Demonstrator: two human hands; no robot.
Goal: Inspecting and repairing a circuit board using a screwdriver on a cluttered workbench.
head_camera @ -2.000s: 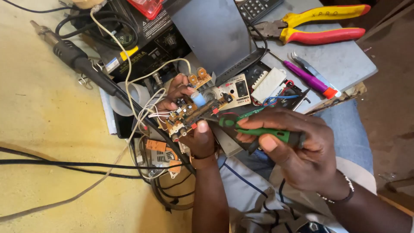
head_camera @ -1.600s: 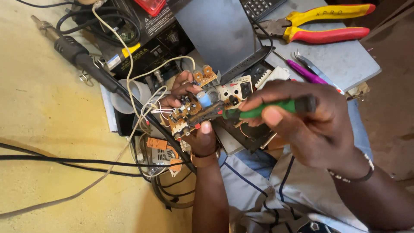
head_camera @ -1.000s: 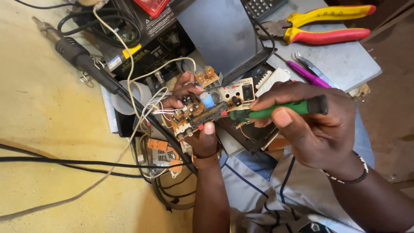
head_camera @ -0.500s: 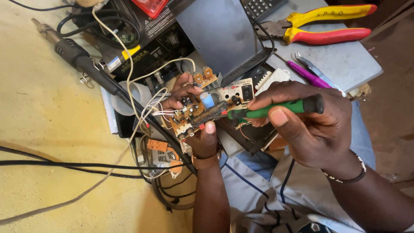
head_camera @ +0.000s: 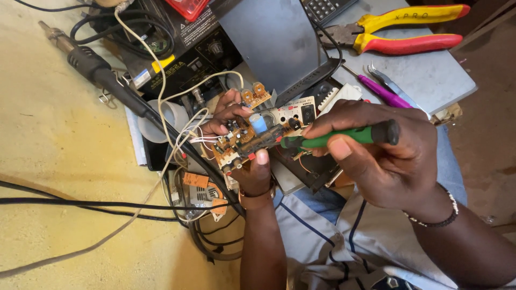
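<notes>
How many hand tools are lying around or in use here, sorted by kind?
Screwdrivers: 2, green one in the right hand, purple one on the grey board
Pliers: 1
Tweezers: 1
Hot-air wand: 1
Total: 5

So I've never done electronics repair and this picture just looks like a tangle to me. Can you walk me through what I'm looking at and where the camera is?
The camera sits on a person's head and looks down at their own two bare hands. The left hand holds up a small brown circuit board with white wires trailing from it. The right hand grips a green-handled tool with its tip at the board; it looks like a screwdriver. Around them lie a black hot-air wand on its cable, a black workstation box, red-and-yellow pliers on a grey panel, and a purple-handled tool. Black cables cross the yellowish floor.
</notes>
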